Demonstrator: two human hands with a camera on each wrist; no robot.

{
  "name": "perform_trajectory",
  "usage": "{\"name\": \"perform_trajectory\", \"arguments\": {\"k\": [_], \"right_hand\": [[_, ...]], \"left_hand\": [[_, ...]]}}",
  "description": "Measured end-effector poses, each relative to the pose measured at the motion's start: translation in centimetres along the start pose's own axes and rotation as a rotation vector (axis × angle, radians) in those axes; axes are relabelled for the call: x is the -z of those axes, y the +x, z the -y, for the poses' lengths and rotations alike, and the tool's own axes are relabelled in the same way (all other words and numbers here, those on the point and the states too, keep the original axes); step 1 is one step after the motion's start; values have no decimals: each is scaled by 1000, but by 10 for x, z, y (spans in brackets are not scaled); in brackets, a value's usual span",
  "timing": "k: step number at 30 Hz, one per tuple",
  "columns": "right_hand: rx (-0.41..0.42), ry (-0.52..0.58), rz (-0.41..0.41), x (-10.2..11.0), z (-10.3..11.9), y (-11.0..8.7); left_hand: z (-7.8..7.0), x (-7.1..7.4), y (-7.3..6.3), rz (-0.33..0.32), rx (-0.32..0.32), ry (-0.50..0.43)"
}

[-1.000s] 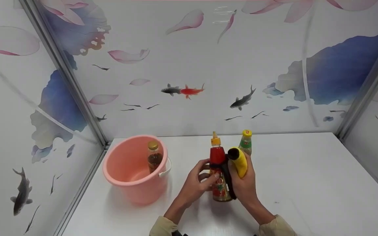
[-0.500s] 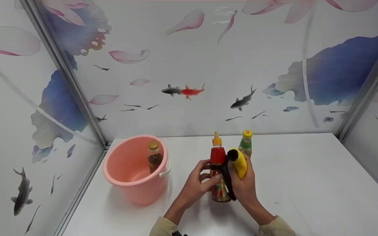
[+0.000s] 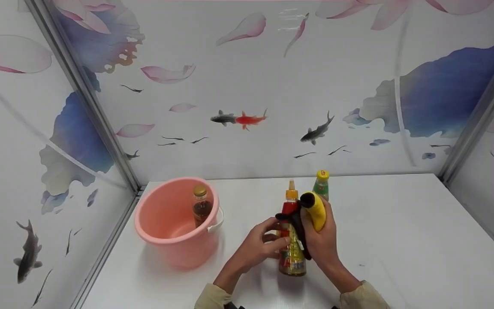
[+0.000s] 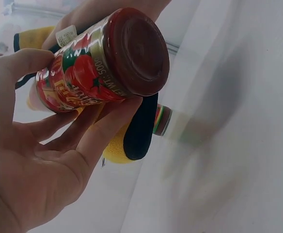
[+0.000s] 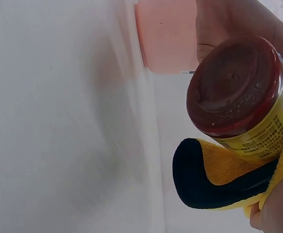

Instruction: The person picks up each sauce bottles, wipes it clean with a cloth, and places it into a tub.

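Note:
My left hand [image 3: 253, 245] holds a ketchup bottle [image 3: 292, 268] with an orange nozzle cap and red contents, raised above the table. Tomatoes show on its label in the left wrist view, where fingers and thumb curl round the sides. In my right hand [image 3: 325, 244] is a yellow cleaning cloth [image 3: 319, 218] with a black border, bunched up and held against the bottle's right side. The right wrist view shows the yellow back label and dark red base [image 5: 231, 87] of the bottle, the cloth's folded corner [image 5: 224, 165] hanging beneath it. Part of the label is hidden by fingers and cloth.
A pink bucket [image 3: 178, 251] with a white handle stands on the left, a brown bottle with a gold cap [image 3: 202, 206] inside it. Behind my right hand stands a glass bottle with yellow cap and green label [image 3: 322, 184]. Printed wall panels [image 3: 247, 150] border the white table.
The ketchup bottle has come down and nearer to me, and it has turned so that more yellow label faces the head view. The cloth has shifted slightly along with it.

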State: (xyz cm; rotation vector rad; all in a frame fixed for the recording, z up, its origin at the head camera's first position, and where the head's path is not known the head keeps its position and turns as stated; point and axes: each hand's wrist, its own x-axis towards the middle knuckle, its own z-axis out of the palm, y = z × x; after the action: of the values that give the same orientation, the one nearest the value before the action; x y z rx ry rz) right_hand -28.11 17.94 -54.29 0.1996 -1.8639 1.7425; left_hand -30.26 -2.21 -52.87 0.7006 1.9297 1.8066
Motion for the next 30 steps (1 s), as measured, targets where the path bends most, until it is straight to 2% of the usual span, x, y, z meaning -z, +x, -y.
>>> {"name": "perform_trajectory", "arguments": {"k": [9,21,25,30], "right_hand": [[4,1,-3,0,1,-1],[-4,17,27,-6,0,-6],[-16,25,29,-7,0,-7],[-19,24,25,-6,-1,-6]], "left_hand": [[1,-1,0,-22,-34,49],[-2,0,0,-155,-147,7],[-4,0,-1,-188,-150,1],[-5,-1,-2,-164,-128,-11]]}}
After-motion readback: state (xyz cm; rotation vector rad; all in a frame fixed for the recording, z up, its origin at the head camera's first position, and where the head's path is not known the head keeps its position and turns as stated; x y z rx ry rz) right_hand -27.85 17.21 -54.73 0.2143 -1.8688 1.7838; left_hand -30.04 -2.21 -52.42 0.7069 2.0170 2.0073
